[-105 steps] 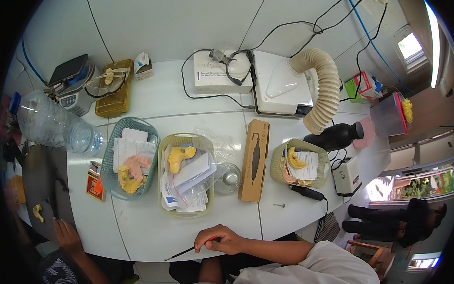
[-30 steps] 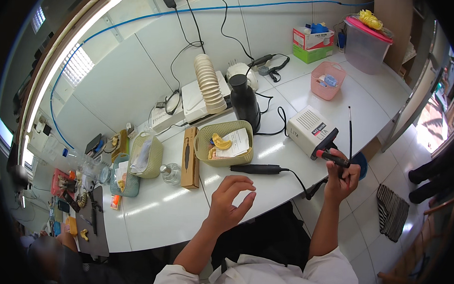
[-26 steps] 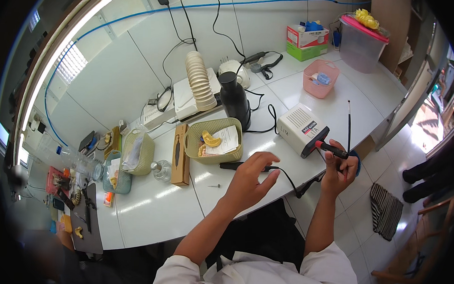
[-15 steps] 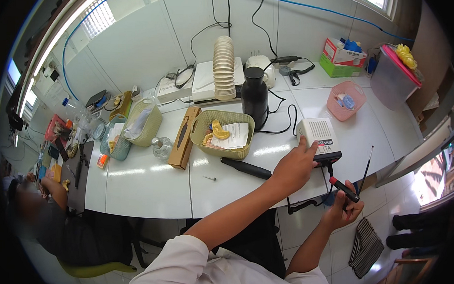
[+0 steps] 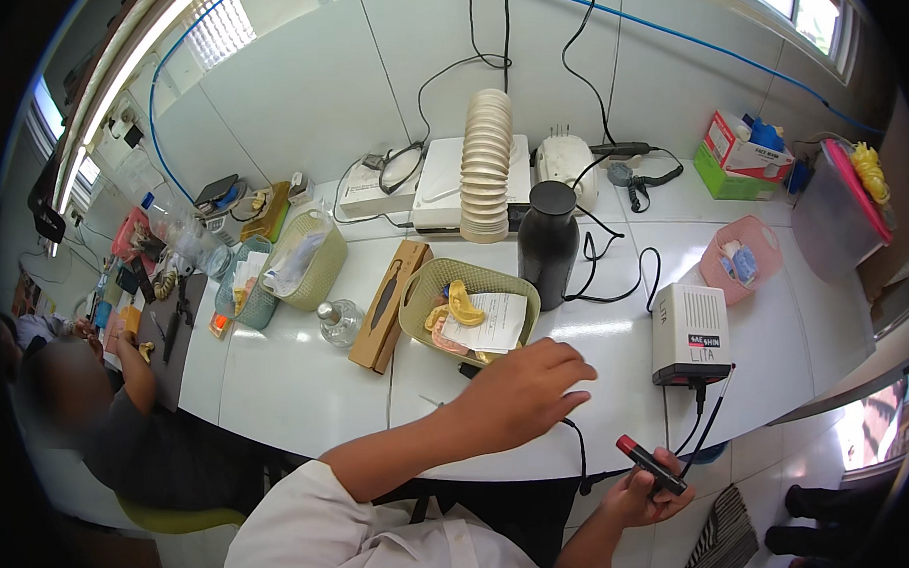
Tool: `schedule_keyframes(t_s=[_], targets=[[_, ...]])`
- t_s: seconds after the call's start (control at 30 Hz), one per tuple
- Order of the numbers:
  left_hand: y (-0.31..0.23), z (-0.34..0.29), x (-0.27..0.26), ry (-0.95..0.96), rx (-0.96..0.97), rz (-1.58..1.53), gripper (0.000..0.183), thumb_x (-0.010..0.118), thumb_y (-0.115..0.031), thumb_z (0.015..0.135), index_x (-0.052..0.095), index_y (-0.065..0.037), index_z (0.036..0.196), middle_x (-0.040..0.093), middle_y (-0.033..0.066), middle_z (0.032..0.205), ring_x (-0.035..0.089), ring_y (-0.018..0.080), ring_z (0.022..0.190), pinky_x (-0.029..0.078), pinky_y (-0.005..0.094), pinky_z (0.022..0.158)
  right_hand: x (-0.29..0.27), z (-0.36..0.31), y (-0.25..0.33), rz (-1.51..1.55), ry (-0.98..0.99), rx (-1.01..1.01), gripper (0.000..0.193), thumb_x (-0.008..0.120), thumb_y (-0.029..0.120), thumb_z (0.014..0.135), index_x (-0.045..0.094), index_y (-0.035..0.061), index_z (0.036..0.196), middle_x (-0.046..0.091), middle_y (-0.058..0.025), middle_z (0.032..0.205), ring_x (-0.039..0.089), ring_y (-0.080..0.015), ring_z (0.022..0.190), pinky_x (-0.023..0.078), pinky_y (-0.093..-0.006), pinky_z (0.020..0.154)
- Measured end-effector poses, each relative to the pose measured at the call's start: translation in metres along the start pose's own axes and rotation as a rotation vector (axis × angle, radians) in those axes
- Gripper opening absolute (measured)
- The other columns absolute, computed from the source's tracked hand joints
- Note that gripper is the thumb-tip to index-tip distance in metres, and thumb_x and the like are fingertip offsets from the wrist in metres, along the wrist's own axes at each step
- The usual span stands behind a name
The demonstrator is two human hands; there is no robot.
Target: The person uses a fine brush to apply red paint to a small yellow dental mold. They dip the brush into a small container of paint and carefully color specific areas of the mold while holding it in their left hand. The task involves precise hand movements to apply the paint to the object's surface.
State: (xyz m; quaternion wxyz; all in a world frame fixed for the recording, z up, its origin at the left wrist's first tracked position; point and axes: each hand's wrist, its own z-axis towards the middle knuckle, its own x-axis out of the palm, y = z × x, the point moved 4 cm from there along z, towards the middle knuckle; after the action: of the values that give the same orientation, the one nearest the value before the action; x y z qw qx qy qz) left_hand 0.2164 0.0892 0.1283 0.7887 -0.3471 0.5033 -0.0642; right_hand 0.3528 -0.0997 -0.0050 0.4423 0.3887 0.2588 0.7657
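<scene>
One green basket [image 5: 419,318] with yellow cast [image 5: 463,303] and paper [image 5: 497,320], left hand [image 5: 519,394] loosely spread, right hand [image 5: 644,502] gripping marker [image 5: 652,464]

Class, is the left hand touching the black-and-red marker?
Apart. The head view shows white tabletop between the left hand and the black-and-red marker in the right hand.

The person wears a white shirt [image 5: 390,544] with short, loose sleeves [image 5: 291,514] and black legwear [image 5: 522,512].

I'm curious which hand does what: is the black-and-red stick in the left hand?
No, the black-and-red stick is in the right hand.
</scene>
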Motion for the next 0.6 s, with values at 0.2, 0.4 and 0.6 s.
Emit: schedule_keyframes(t_s=[0.2, 0.4, 0.6], targets=[[0.078, -0.036, -0.101, -0.250, -0.136, 0.362, 0.022, 0.074, -0.008, 0.083, 0.071, -0.008, 0.105, 0.064, 0.0089, 0.107, 0.057, 0.0280, 0.104, 0.046, 0.0393, 0.094, 0.055, -0.040, 0.025, -0.027, 0.435, -0.189, 0.049, 0.083, 0.020, 0.084, 0.036, 0.0091, 0.096, 0.075, -0.0048, 0.089, 0.064, -0.0175, 0.059, 0.045, -0.0229, 0.049], [0.123, -0.018, -0.098, 0.133, -0.046, 0.613, 0.039, 0.077, -0.005, 0.076, 0.076, -0.022, 0.111, 0.054, 0.0047, 0.118, 0.046, 0.0261, 0.117, 0.041, 0.0368, 0.099, 0.085, -0.060, 0.020, -0.011, 0.612, -0.191, 0.051, 0.084, 0.018, 0.082, 0.035, 0.0118, 0.095, 0.077, -0.0116, 0.091, 0.047, -0.0156, 0.041, 0.036, -0.0266, 0.041], [0.149, 0.000, -0.086, 0.189, 0.055, 0.608, 0.026, 0.076, -0.017, 0.075, 0.081, -0.024, 0.098, 0.052, 0.0028, 0.114, 0.045, 0.0248, 0.115, 0.035, 0.0359, 0.103, 0.089, -0.065, 0.019, -0.005, 0.617, -0.178, 0.046, 0.083, 0.023, 0.085, 0.041, 0.0088, 0.097, 0.074, -0.0149, 0.092, 0.051, -0.0143, 0.050, 0.040, -0.0268, 0.047]])
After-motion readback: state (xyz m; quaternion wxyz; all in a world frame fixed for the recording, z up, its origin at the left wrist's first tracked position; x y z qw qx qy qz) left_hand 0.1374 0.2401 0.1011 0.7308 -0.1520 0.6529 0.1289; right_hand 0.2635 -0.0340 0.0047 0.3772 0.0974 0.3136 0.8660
